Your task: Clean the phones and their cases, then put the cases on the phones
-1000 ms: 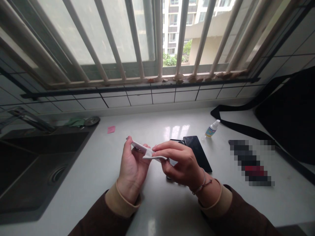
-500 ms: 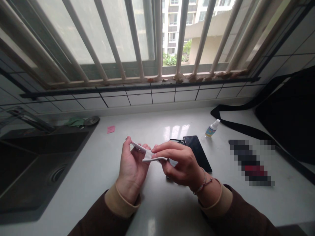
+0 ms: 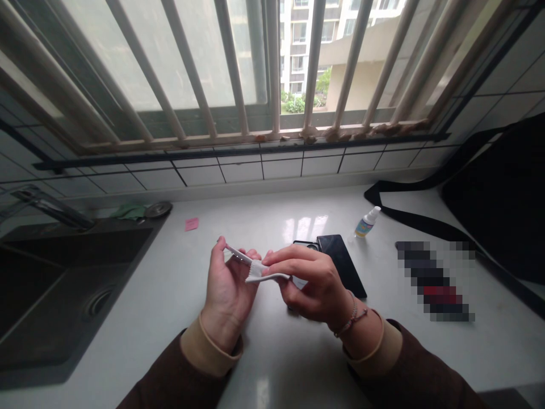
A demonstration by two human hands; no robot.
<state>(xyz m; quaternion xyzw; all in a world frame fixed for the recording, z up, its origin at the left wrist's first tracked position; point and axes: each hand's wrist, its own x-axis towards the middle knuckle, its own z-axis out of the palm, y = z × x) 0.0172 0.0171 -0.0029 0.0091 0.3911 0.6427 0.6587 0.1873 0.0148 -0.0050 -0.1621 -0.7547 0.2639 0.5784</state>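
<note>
My left hand, palm up, is closed round a thin phone seen nearly edge-on. Small holes show along its pale edge, and its faces are mostly out of sight. My right hand pinches a light grey cloth with a zigzag-cut edge, pressing it against the phone's right end. Beneath and behind the right hand lie a dark flat rectangular slab and another flat item with a black rim, partly covered by the fingers.
A small spray bottle stands on the white counter. Further right are a pixelated dark object and a black bag with its strap. A pink note lies near the dark sink at left. Window bars rise behind.
The cloth's free edge has shifted very slightly to the left along the phone. Both hands keep nearly the same place and grip.
</note>
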